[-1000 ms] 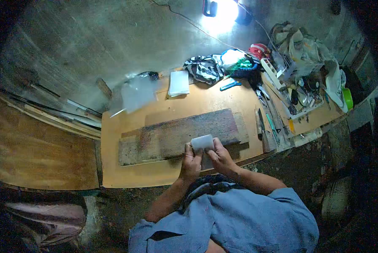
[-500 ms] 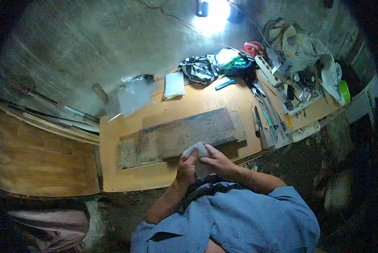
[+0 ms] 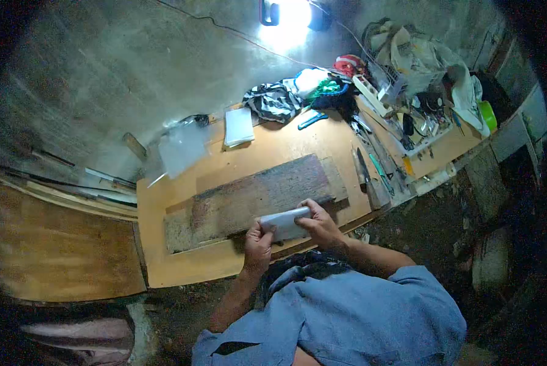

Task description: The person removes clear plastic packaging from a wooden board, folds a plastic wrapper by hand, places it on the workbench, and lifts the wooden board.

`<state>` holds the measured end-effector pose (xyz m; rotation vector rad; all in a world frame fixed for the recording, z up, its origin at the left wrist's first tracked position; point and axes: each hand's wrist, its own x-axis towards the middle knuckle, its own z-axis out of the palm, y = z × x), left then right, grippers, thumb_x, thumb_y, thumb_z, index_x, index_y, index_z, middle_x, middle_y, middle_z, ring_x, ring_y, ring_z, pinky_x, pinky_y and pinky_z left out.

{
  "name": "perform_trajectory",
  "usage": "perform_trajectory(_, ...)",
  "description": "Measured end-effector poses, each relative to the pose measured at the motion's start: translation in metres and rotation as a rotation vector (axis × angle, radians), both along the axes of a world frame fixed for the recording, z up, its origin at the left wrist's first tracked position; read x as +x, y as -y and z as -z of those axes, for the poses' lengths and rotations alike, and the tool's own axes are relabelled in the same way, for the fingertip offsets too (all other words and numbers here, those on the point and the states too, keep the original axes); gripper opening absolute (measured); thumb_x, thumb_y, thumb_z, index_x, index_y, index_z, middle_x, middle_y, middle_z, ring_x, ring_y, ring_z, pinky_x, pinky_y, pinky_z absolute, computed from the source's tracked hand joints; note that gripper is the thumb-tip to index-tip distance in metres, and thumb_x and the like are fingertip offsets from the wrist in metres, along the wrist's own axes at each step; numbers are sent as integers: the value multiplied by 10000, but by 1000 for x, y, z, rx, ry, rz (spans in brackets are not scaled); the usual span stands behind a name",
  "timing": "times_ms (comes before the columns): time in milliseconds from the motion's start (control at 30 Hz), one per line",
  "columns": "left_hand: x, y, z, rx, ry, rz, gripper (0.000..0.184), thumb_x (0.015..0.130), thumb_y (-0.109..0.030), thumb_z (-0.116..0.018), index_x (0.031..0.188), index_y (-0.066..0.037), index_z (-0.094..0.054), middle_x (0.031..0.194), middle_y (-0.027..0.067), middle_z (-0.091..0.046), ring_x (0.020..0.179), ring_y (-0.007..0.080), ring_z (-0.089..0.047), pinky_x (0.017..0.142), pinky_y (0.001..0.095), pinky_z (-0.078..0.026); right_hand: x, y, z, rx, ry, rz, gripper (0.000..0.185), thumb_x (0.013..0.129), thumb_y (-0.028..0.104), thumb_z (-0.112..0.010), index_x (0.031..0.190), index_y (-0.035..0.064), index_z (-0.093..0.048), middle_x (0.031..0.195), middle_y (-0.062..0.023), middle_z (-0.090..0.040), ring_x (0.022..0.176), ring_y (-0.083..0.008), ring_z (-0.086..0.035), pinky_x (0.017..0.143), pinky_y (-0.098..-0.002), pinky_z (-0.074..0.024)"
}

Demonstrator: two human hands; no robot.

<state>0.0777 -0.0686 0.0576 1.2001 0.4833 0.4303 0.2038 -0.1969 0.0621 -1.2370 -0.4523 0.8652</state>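
Note:
A whitish, translucent sheet [image 3: 284, 224] is stretched between my two hands, just over the near edge of a dark, worn wooden board [image 3: 258, 194]. My left hand [image 3: 259, 242] grips its left end, thumb on top. At its right end my right hand [image 3: 317, 224] has the sheet pinched between thumb and fingers. Whether it is one layer or several I cannot tell. The board lies at a slant on the light wooden table [image 3: 206, 268], with another board partly under it.
A stack of white sheets [image 3: 239, 127], clear plastic [image 3: 181, 149] and a blue cutter [image 3: 312, 119] lie farther back. Knives and tools [image 3: 380, 171] line the right side, near a cluttered tray [image 3: 429, 137]. A bright lamp [image 3: 289, 18] shines at the wall.
The sheet, earlier small and bunched between my hands, now shows wider and flatter. My hands have moved farther apart. The whole view has shifted, so the table's things appear farther left.

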Motion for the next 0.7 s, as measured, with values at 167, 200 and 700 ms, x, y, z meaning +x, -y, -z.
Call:
perform_trajectory(167,0,0,6,-35,-28,35,152,873,-23,-520,1024,-37,-533,957,45,-608,877,124,-560,794,291,-462,-9,2,14,-17,56,-11,295,844,101,-563,1091,88,-403,837,-20,-458,721,-91,-457,567,-246,-397)
perform_trajectory(200,-2,-3,5,-37,-28,44,152,873,-23,-520,1024,-37,-533,957,45,-608,877,124,-560,794,291,-462,-6,4,7,-88,101,-66,305,848,125,-580,1099,77,-413,860,-32,-479,734,-107,-477,589,-260,-418)
perform_trajectory(700,-5,-22,-21,158,-278,492,165,881,-12,-529,1042,-49,-526,911,25,-603,804,102,-570,708,272,-508,16,6,-9,-307,462,-502,265,801,112,-646,1052,42,-602,885,-151,-647,825,-209,-630,726,-353,-483)
